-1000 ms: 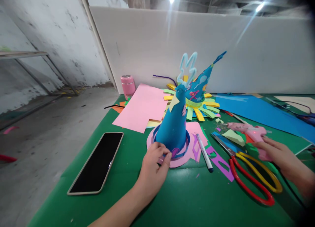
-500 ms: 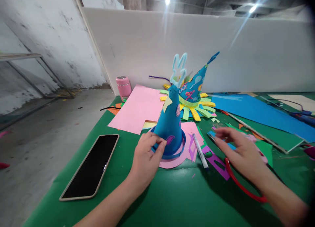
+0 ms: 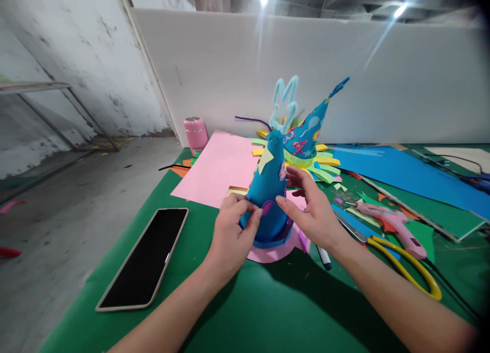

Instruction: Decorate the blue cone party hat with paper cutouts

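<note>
A blue cone party hat (image 3: 266, 182) stands upright on a round pink paper brim (image 3: 264, 256), topped by a light blue pipe-cleaner shape (image 3: 281, 102). With thumb and forefinger pinched together, my left hand (image 3: 233, 230) holds a small purple paper cutout (image 3: 267, 208) against the cone's front. On the cone's other side is my right hand (image 3: 310, 205), fingers apart and curved around it, with nothing held. A marker (image 3: 324, 257) lies partly hidden under the right wrist. A pale star-like cutout (image 3: 265, 160) is on the cone's upper part.
A smartphone (image 3: 147, 258) lies at left, near the table's edge. Pink paper (image 3: 220, 164), a pink bottle (image 3: 195, 136) and a patterned party hat (image 3: 308, 133) are behind. Rightward lie a pink glue gun (image 3: 394, 222), yellow-handled scissors (image 3: 406, 263) and a blue sheet (image 3: 406, 174).
My right hand has moved left from above the scraps and tools to the cone's right side, uncovering the glue gun. My left hand keeps its pinch on the purple cutout.
</note>
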`<state>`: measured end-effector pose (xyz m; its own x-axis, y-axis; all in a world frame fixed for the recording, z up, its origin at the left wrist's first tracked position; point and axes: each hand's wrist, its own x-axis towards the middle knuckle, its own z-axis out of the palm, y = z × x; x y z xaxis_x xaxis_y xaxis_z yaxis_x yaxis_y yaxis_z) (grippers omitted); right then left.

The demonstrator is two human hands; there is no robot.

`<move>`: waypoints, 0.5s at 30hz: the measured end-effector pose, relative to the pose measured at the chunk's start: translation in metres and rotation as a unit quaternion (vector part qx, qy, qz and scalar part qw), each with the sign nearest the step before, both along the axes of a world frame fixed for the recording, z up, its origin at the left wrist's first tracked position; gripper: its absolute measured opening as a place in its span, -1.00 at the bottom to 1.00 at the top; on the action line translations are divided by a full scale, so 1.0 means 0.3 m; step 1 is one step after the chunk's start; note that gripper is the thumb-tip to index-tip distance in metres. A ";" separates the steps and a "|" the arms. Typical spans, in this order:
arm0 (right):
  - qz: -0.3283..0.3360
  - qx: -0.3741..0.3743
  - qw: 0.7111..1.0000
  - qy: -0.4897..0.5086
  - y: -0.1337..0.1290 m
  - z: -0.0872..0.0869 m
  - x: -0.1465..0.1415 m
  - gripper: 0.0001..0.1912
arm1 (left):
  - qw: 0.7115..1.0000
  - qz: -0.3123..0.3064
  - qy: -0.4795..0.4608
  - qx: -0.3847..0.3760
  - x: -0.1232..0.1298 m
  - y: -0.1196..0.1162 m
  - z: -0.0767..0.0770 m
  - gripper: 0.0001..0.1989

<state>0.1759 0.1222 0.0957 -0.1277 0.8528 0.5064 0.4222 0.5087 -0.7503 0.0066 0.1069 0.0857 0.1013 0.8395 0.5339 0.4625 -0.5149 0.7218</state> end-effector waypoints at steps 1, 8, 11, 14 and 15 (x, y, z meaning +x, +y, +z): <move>0.005 0.000 1.000 0.002 0.000 0.001 -0.001 -0.45 | 1.000 -0.005 0.000 0.001 -0.001 0.002 0.000 -0.87; 0.002 -0.005 1.000 0.000 0.001 0.002 -0.003 -0.48 | 0.999 -0.027 0.020 0.007 -0.005 0.015 0.004 -0.86; -0.001 -0.002 1.000 -0.006 0.004 0.002 -0.003 -0.46 | 0.999 -0.030 0.036 0.016 -0.007 0.018 0.009 -0.86; -0.013 0.005 1.000 -0.015 0.010 -0.002 -0.007 -0.42 | 0.998 -0.029 0.052 0.020 -0.010 0.019 0.017 -0.87; -0.019 0.008 1.000 -0.019 0.012 -0.005 -0.008 -0.41 | 0.998 -0.027 0.057 0.020 -0.011 0.020 0.020 -0.87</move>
<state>0.1735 0.1259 0.0943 -0.1141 0.8494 0.5153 0.4700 0.5031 -0.7252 0.0034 0.1130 0.0916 0.2074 0.8096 0.5491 0.5107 -0.5684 0.6451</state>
